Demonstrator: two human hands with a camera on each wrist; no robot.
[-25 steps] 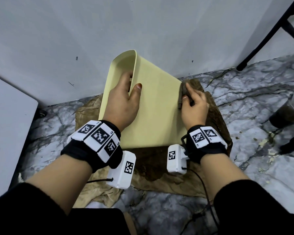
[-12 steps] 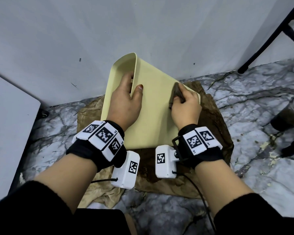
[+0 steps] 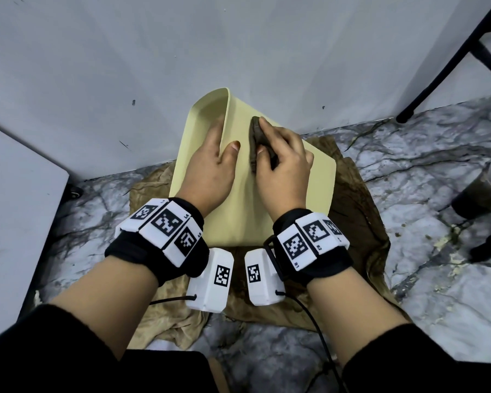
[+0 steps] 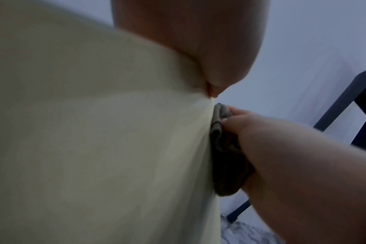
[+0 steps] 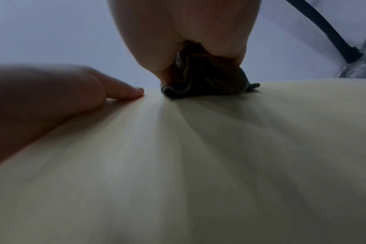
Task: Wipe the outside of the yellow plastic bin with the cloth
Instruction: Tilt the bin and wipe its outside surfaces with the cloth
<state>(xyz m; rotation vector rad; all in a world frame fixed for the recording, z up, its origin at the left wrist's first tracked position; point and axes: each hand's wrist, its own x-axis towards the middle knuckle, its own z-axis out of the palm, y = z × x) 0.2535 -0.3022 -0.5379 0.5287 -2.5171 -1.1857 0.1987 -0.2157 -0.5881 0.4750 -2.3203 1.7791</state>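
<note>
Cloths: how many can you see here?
2. A small dark cloth is pressed on the yellow bin by the right hand. A big brown cloth lies spread under the bin. More may be hidden beneath.

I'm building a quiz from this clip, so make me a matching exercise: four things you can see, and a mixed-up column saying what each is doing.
1. left hand
2. right hand
3. yellow bin
4. brown sheet

A. spread on the floor
B. presses the cloth
C. lies on its side
D. grips the rim

1-D, 2-B, 3-C, 4-A
</note>
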